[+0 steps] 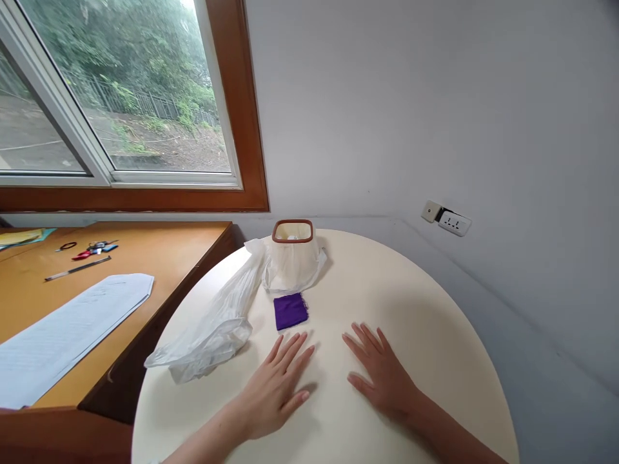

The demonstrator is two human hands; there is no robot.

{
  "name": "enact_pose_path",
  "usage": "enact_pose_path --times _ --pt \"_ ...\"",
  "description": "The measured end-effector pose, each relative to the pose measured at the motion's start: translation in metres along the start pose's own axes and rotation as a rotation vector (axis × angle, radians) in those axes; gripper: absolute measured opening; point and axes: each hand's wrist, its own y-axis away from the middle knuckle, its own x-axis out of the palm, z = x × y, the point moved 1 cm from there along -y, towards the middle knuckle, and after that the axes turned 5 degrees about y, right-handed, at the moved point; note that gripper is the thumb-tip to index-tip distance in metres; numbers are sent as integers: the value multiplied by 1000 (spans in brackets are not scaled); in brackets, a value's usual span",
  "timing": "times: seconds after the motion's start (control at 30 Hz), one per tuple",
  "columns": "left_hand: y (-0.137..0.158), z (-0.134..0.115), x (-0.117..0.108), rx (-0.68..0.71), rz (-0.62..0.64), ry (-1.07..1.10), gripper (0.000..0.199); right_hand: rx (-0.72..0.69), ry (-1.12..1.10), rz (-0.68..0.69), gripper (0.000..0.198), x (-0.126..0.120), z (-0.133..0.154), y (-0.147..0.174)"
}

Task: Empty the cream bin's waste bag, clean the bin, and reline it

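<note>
Papers (72, 328), a pen (77, 269) and what looks like a bunch of keys (99, 247) lie on a wooden counter (178, 251) below a brown-framed window (116, 96), greenery (155, 58) and a fence (159, 106) outside; to my right, a socket (454, 223) marks the pale wall (362, 96).

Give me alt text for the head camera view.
Bare left hand and right hand spread over a round cream table. Ahead, a folded purple cloth; behind it, a brown-rimmed cream container; to the left, a crumpled translucent plastic bag.

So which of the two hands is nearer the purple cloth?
The left hand, just on the near side of the purple cloth. The right hand is farther off to the right, with a wider stretch of round table between.
</note>
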Motion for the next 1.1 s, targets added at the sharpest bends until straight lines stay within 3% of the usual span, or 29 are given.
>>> enact_pose_path --times 0.13,0.27,0.83,1.1 --pt "1 2 13 -15 39 -31 60 9 -28 130 58 -3 0 8" --pt "2 4 16 -16 29 -45 61 24 -41 173 57 -4 2 5" --pt "-1 2 9 -52 35 70 53 0 -9 63 53 0 1 6" --pt "-36 2 14 -166 -248 144 33 12 -30 -24 38 0 1 -12"
